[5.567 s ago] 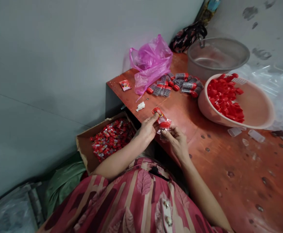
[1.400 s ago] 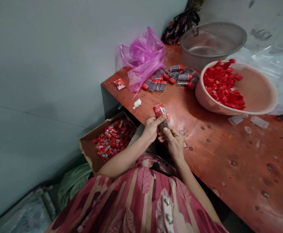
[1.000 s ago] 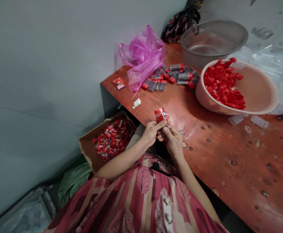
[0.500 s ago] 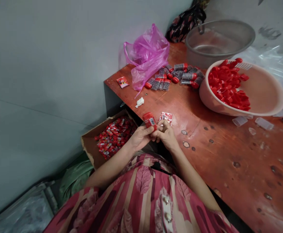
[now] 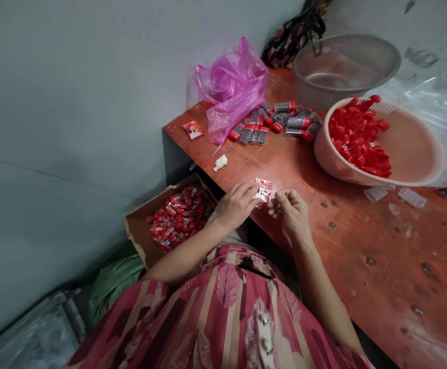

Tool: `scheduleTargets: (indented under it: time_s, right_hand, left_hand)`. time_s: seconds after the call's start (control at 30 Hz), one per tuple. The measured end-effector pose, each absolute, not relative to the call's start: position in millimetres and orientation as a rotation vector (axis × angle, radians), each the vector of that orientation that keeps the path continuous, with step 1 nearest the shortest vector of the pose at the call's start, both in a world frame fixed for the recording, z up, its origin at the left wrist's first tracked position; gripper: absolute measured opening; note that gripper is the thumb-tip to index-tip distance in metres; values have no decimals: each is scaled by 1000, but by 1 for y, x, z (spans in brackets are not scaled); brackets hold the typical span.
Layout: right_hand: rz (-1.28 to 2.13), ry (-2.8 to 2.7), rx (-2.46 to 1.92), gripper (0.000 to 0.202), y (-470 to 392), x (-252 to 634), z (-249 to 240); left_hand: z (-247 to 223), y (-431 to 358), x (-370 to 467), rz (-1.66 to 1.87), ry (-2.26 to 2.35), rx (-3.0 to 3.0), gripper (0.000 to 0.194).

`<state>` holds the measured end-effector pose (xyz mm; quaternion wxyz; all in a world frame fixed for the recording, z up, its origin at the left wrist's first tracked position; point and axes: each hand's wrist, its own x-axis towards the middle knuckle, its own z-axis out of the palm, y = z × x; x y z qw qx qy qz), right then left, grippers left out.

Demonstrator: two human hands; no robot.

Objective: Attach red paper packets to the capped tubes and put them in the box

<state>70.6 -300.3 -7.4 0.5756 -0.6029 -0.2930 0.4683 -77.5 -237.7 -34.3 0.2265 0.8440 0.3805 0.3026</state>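
A small stack of red and white printed sachets [image 5: 263, 189] lies at the near edge of the table. My left hand [image 5: 238, 206] is palm down over that edge, its outstretched fingers touching the left side of the stack. To the right of the stack, my right hand [image 5: 294, 211] has its fingers curled, thumb and forefinger pinched together close to the sachets' corner. What is between those fingertips, if anything, is too small to make out. Below my left forearm, an open cardboard box [image 5: 136, 230] holds many red wrapped pieces [image 5: 181, 215].
On the red wooden table [image 5: 342, 241] are a pink plastic bag [image 5: 238, 87], clear tubes with red caps [image 5: 261, 134], a loose sachet [image 5: 193, 130] and crumpled white tissue [image 5: 220, 163]. A pink basin [image 5: 415, 148] of red caps [image 5: 361, 138] stands before a metal basin [image 5: 346, 61].
The red packet that both hands held up is no longer visible. My left hand has turned palm down onto the sachet stack, while my right hand has moved right, away from the left.
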Motion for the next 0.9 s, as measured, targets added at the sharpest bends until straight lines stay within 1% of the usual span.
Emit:
scheduleTargets:
  time_s: [0.1, 0.23, 0.33, 0.43, 0.53, 0.63, 0.67, 0.77, 0.83, 0.9]
  right_hand:
    - [1091, -680, -1430, 25, -302, 71, -8]
    - [1071, -733, -1480, 26, -302, 79, -9]
    - [944, -763, -1566, 27, -295, 85, -15]
    - [860, -757, -1561, 32, -284, 87, -22]
    - [972, -703, -1434, 39, -271, 86, -21]
    - [1011, -685, -1378, 39, -262, 85, -12]
    - [1022, -707, -1376, 39, -260, 86, -9]
    - [1118, -835, -1380, 42, -256, 89, -1]
    - [1171, -972, -1410, 39, -250, 94, 1]
    - [1077, -1152, -1506, 32, -238, 102, 4]
  left_hand:
    - [-41, -227, -57, 752, 1074, 2419, 28]
    - [-48, -222, -46, 881, 1087, 2056, 16]
    - [-45, -223, -46, 932, 1035, 1837, 13]
    - [-37, -227, -49, 932, 988, 1753, 15]
    - [-27, -231, -51, 987, 951, 1628, 18]
    - [-19, -231, -55, 1034, 960, 1421, 32]
    - [-18, -230, -57, 994, 955, 1371, 34]
    - [-21, -223, -61, 796, 926, 1324, 27]
    - [-27, -218, -64, 729, 938, 1334, 36]
    - [-34, -214, -66, 732, 976, 1290, 41]
